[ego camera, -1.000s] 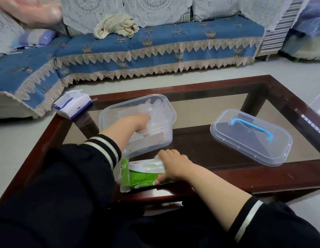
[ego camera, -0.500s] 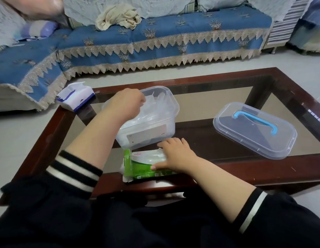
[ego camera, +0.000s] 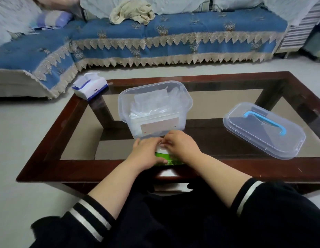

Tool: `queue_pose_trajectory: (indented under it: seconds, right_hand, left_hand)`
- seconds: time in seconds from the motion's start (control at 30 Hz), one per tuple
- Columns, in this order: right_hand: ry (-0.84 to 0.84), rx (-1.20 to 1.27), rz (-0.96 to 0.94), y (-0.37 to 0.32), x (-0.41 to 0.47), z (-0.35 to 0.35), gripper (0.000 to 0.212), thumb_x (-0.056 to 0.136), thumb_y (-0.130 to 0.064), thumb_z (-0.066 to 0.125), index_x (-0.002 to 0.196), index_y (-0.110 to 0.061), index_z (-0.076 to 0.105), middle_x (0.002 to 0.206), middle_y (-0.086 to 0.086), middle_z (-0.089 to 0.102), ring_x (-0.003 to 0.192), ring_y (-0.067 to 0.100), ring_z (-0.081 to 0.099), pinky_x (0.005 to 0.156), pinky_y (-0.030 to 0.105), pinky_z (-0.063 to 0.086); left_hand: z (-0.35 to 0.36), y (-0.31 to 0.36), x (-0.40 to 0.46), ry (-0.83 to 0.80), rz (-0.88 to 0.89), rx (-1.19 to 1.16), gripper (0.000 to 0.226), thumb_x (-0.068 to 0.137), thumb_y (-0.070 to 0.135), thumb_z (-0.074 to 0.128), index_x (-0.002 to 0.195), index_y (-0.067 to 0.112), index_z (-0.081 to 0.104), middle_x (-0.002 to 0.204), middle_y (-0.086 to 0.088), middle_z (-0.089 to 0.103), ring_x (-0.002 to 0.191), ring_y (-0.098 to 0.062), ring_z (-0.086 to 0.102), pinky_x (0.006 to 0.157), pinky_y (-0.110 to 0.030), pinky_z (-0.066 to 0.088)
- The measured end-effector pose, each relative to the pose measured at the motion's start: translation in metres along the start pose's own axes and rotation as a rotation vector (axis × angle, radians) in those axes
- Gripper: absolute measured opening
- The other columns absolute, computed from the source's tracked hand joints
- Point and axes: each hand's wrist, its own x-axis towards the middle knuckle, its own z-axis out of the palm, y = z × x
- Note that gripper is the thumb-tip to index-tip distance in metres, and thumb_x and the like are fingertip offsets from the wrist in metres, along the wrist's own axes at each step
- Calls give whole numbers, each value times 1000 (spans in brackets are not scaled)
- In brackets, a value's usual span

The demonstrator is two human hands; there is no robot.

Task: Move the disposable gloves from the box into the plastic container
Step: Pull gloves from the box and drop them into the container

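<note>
Lower centre: left hand (ego camera: 146, 153) and right hand (ego camera: 182, 145), fingers curled, gripping green glove box (ego camera: 162, 158); plastic container (ego camera: 154, 111) just above, holding clear gloves (ego camera: 148, 106).

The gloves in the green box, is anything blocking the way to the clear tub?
Nothing visible does. The plastic container stands open right behind the green box, where both hands rest. Its lid lies off to the right on the table.

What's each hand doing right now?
Left hand: rests on the green glove box, grip unclear.
Right hand: fingers curled at the box top, apparently pinching gloves.
</note>
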Motion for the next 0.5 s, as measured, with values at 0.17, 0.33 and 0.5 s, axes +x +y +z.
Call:
queue_pose_trajectory:
  seconds: [0.17, 0.33, 0.5]
  right_hand:
    - [97, 186, -17, -9, -7, -3, 13, 90, -18, 63, 92, -7, 69, 94, 6, 66, 94, 18, 55, 71, 18, 29]
    - [305, 614, 109, -16, -14, -16, 16, 89, -12, 65, 76, -22, 61, 75, -14, 60, 71, -8, 54, 69, 12, 41]
    - [503, 928, 102, -27, -9, -42, 23, 91, -9, 61, 76, -26, 64, 71, -16, 63, 72, 3, 55, 73, 23, 44]
  left_hand:
    - [1, -2, 0, 4, -75, -66, 62, 76, 45, 75, 131, 38, 49, 137, 10, 50, 134, -17, 37, 108, -43, 20]
    - [1, -11, 3, 4, -80, -250, 57, 68, 46, 80, 119, 33, 59, 123, 8, 61, 120, -22, 52, 102, -49, 39]
    - [3, -14, 2, -17, -87, -235, 62, 70, 37, 82, 126, 30, 56, 129, 9, 56, 127, -17, 46, 108, -44, 34]
